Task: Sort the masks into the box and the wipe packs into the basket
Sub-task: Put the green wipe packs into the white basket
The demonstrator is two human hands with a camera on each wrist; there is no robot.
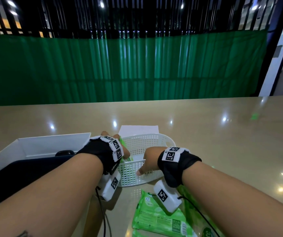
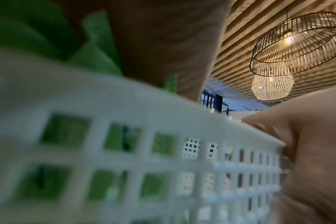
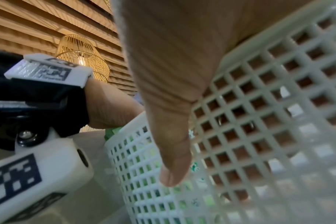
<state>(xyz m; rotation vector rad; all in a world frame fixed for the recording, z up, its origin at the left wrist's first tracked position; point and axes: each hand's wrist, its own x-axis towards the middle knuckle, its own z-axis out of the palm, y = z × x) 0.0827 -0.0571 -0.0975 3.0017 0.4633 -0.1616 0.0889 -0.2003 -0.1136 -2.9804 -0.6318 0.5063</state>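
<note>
Two green wipe packs [image 1: 157, 218] lie nearest on the desk [image 1: 222, 142]. Beyond them the right hand [image 1: 150, 159] grips the near rim of the white basket [image 1: 147, 142], thumb outside, while the left hand [image 1: 108, 147] holds a green wipe pack [image 1: 122, 142] inside it. Left, the white box [image 1: 34, 146] holds dark masks [image 1: 17, 173].
</note>
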